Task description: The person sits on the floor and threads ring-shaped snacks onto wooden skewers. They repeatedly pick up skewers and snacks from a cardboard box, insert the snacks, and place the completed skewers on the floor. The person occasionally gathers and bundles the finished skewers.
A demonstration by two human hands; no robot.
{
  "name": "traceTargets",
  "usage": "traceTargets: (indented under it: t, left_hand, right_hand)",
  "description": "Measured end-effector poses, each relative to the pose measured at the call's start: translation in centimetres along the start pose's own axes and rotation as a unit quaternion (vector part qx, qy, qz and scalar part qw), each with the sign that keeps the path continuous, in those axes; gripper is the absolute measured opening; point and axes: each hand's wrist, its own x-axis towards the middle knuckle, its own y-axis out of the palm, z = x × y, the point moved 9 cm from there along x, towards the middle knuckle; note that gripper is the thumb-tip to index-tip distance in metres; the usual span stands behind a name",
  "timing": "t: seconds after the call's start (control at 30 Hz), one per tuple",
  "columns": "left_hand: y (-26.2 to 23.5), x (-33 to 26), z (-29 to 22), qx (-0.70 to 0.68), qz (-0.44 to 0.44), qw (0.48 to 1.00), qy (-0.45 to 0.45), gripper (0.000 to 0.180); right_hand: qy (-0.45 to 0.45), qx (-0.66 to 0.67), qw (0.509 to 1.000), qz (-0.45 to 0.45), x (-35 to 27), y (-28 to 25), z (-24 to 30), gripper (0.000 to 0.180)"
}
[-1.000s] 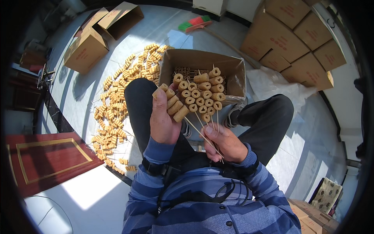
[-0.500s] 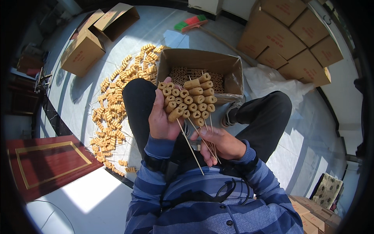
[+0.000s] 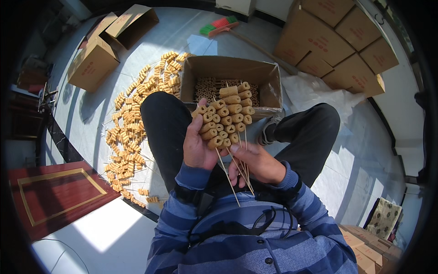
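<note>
Between my hands is a bundle of skewers point(image 3: 223, 119), thin wooden sticks threaded with short, hollow golden-brown rolls. My left hand point(image 3: 197, 148) is wrapped round the bundle's left side and underside, with its thumb against the rolls. On the lower right, my right hand point(image 3: 256, 163) closes on the bare stick ends, thumb on top. Several sticks poke out below the rolls toward my lap. Beyond the bundle, between my knees, an open cardboard box point(image 3: 230, 68) holds stacked rows of similar skewers, partly hidden by the bundle.
A long heap of skewers point(image 3: 125, 132) covers the floor at my left. Empty cardboard boxes point(image 3: 93, 64) lie far left. A broom point(image 3: 220, 26), stacked cartons point(image 3: 331, 48) and clear plastic sheeting point(image 3: 310, 93) are at the far right. A dark red panel point(image 3: 61, 194) lies near left.
The bundle has turned and tilted slightly in my hands. My left hand has shifted right, and my right hand has moved a little up the sticks. The protruding sticks have bunched closer.
</note>
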Motion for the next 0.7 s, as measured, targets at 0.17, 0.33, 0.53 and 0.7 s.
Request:
traceTargets:
  t: [0.17,0.33,0.53,0.7]
  left_hand:
    - [-0.8,-1.0,0.8,-0.006,0.022,0.998,-0.054,0.056]
    - [-2.1,-0.6,-1.4,-0.074,0.009,0.997,-0.005,0.063]
    - [-0.7,-0.5,-1.7,-0.132,0.059,0.989,0.034,0.067]
    - [-1.0,-0.8,-0.8,-0.08,0.001,0.997,0.009,0.072]
  right_hand:
    - [0.011,-0.069,0.997,-0.038,0.0,-0.2,-0.8,0.044]
    - [-0.037,-0.158,0.981,-0.107,-0.7,-1.5,0.9,0.047]
    - [-0.028,-0.24,0.968,-0.066,-1.0,-1.1,0.9,0.049]
    - [-0.012,-0.207,0.978,0.01,-1.0,0.1,0.5,0.05]
